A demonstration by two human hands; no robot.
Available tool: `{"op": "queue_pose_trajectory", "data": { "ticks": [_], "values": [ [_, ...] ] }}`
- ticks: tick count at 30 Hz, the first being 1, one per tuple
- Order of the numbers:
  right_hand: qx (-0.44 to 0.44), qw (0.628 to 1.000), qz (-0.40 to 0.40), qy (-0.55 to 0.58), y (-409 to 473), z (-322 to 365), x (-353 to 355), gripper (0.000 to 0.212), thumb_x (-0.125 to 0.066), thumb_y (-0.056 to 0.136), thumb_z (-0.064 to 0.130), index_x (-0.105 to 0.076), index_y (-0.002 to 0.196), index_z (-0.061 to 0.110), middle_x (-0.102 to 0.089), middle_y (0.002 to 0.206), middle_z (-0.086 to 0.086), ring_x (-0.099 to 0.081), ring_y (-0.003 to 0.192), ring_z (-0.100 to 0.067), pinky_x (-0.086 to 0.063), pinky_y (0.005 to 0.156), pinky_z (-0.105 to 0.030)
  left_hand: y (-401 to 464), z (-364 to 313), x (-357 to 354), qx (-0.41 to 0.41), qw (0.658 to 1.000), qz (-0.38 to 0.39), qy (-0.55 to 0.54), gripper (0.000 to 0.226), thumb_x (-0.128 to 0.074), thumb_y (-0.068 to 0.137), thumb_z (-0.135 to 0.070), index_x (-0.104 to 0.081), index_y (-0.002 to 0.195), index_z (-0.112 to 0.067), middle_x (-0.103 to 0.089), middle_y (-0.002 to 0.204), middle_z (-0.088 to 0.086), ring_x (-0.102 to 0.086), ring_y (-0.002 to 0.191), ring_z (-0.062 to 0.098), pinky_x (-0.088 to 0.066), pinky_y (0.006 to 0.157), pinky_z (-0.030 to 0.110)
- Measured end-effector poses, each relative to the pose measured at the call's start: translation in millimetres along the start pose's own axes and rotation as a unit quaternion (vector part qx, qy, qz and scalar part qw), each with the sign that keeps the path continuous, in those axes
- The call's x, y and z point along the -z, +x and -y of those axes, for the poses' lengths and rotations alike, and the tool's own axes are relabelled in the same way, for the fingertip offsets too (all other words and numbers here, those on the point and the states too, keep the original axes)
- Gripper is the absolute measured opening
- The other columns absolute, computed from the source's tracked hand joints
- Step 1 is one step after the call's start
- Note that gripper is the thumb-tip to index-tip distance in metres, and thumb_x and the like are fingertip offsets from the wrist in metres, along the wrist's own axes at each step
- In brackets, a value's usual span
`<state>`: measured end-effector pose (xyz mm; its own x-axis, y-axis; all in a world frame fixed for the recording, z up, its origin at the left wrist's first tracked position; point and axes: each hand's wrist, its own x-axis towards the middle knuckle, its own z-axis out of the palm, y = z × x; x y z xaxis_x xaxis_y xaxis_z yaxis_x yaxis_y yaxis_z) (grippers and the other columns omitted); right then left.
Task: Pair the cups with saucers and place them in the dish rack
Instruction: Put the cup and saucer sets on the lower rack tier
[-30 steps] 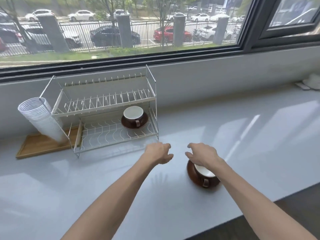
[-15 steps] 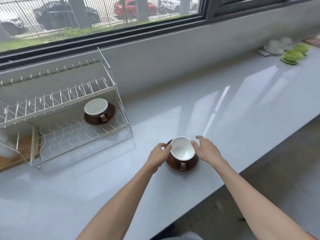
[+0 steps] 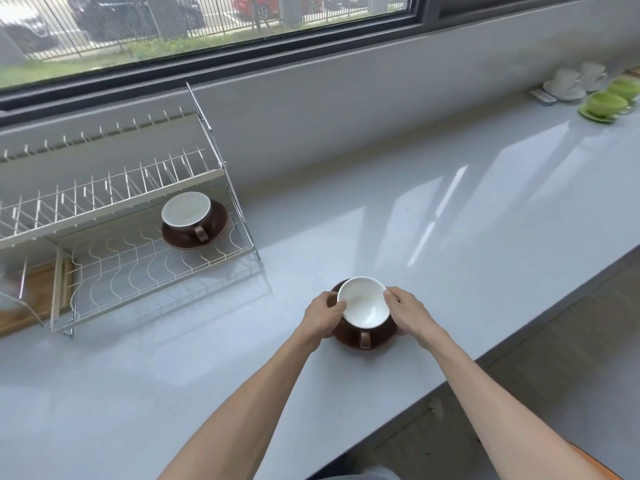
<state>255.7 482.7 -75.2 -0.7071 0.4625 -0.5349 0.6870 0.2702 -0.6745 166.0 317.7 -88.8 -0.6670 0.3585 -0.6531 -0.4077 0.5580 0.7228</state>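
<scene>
Cup (image 3: 363, 304) sitting on saucer (image 3: 375, 341) at desk (image 3: 485, 220) front edge, well apart from rack (image 3: 221, 174). Left hand (image 3: 323, 315) and right hand (image 3: 410, 315) curling around saucer rim from opposite sides, fingers (image 3: 391, 294) touching cup. Likely glazed ceramic: stiff, brittle, slippery, cup loose. Gripping saucer edges and keeping level advised.

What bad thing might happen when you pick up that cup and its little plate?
The brown cup only sits loose on its brown saucer, so it might slide or tip if the left hand and right hand lift unevenly. The dish rack has a low upper shelf and already holds another cup and saucer, so the new pair might knock into either.
</scene>
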Motion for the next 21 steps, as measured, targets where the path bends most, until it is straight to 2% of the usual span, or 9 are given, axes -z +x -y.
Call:
{"op": "queue_pose_trajectory", "data": {
  "ticks": [5,8,11,15,21],
  "values": [
    [-0.003,1.0,0.007,0.009,5.7,4.5,-3.9,0.043,-0.033,0.104,0.036,-0.06,0.134,0.022,-0.06,0.114,0.001,-0.055,0.106,-0.024,-0.052,0.104,-0.049,0.1,1.0,6.0,-0.004,1.0,-0.003,-0.007,0.044,-0.053,0.094,-0.031,-0.051,0.137,-0.023,-0.06,0.13,0.007,-0.061,0.117,0.029,-0.057,0.093,0.048],
    [0.004,1.0,0.012,0.003,6.4,13.1,-9.8,0.042,-0.034,0.104,0.036,-0.061,0.134,0.023,-0.063,0.111,0.0,-0.059,0.102,-0.026,-0.054,0.096,-0.046,-2.9,2.6,16.1,-0.004,1.0,-0.011,-0.011,0.044,-0.052,0.094,-0.03,-0.05,0.137,-0.023,-0.061,0.128,0.008,-0.062,0.116,0.03,-0.058,0.092,0.048],
    [0.016,1.0,0.02,-0.007,5.6,28.0,-18.0,0.04,-0.034,0.103,0.036,-0.063,0.128,0.023,-0.066,0.115,-0.007,-0.063,0.109,-0.032,-0.059,0.093,-0.051,-8.4,4.4,30.4,-0.008,0.999,-0.026,-0.017,0.046,-0.053,0.094,-0.03,-0.05,0.138,-0.023,-0.06,0.13,0.011,-0.062,0.116,0.031,-0.059,0.09,0.047],
    [0.045,0.998,0.031,-0.025,4.8,54.9,-32.7,0.039,-0.033,0.104,0.034,-0.064,0.122,0.019,-0.065,0.118,-0.01,-0.061,0.113,-0.033,-0.057,0.095,-0.055,-18.6,6.5,56.6,-0.014,0.998,-0.055,-0.032,0.044,-0.053,0.094,-0.029,-0.051,0.137,-0.022,-0.062,0.129,0.011,-0.063,0.115,0.031,-0.06,0.089,0.048],
    [0.087,0.993,0.068,-0.043,3.0,99.4,-68.8,0.042,-0.034,0.105,0.034,-0.06,0.134,0.019,-0.06,0.128,-0.008,-0.058,0.117,-0.03,-0.06,0.09,-0.053,-42.9,16.2,109.5,-0.016,0.992,-0.108,-0.06,0.044,-0.052,0.093,-0.028,-0.052,0.136,-0.022,-0.063,0.126,0.01,-0.064,0.114,0.031,-0.06,0.088,0.05]
  ]
}}
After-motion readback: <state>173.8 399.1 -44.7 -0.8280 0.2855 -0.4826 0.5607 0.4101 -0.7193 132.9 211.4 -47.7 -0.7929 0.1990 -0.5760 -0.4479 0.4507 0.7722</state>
